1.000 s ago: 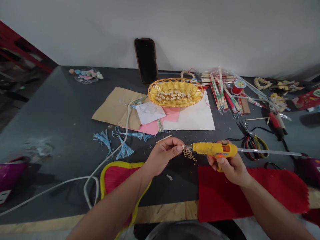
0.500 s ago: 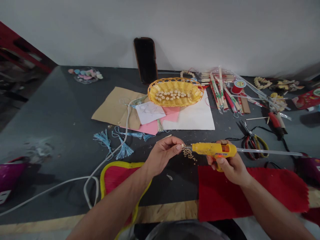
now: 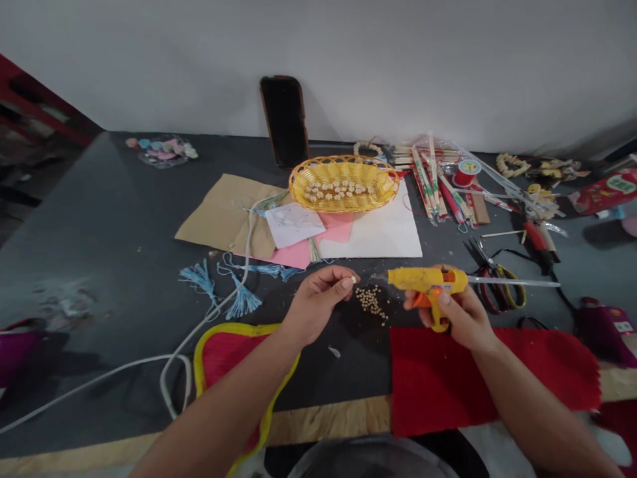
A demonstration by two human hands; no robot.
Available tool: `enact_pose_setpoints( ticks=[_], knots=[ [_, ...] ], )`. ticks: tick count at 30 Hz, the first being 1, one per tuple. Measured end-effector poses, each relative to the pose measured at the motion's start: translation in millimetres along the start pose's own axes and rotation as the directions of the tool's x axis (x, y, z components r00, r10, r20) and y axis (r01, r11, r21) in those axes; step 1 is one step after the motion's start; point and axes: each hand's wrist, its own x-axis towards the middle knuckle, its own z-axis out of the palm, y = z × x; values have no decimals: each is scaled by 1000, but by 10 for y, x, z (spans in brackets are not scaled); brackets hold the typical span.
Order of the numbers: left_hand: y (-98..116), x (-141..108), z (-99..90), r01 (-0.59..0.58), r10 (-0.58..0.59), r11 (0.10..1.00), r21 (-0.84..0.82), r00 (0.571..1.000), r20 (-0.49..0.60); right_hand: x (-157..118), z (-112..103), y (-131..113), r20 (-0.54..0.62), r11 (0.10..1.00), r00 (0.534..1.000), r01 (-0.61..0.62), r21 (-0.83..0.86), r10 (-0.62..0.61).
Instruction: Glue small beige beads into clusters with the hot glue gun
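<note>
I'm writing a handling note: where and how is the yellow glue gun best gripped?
I'd grip the glue gun by its handle, coming from the right, where the right hand holds it. The handle drops below the body, away from the nozzle, which points left toward the left hand and may be hot. The glue stick juts from the back, so stay below it.

By the far left corner of your desk (image 3: 124, 265) lie pastel balls (image 3: 162, 147) in clear plastic. You have a dark phone (image 3: 283, 123) propped against the wall (image 3: 398, 66) at the far edge, and a spool of red thread (image 3: 466, 177) farther right. Scissors (image 3: 492, 265) lie in the right half; a red cloth (image 3: 442, 378) laps over the near edge.
</note>
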Motion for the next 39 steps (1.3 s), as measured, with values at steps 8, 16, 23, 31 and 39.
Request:
enact_pose_setpoints(
  ticks=[8, 16, 23, 31, 39],
  knots=[
    [5, 14, -5, -41, 43, 997, -70, 999, 29, 616, -149, -66, -199, 982, 979, -85, -170, 51],
    [-6, 20, -22, -48, 50, 997, -57, 998, 36, 945, -283, -85, -235, 903, 967, -17, -429, -93],
    [-3, 32, -14, -37, 38, 997, -61, 999, 26, 576, -40, -167, 282, 302, 898, 387, -872, -337],
    [-15, 39, -31, -55, 57, 997, -48, 998, 35, 686, 241, -32, 566, 136, 818, 575, -807, -101],
    [-17, 27, -13, -48, 49, 999, -24, 997, 58, 731, 247, -14, 576, 92, 812, 583, -807, -89]
  ],
)
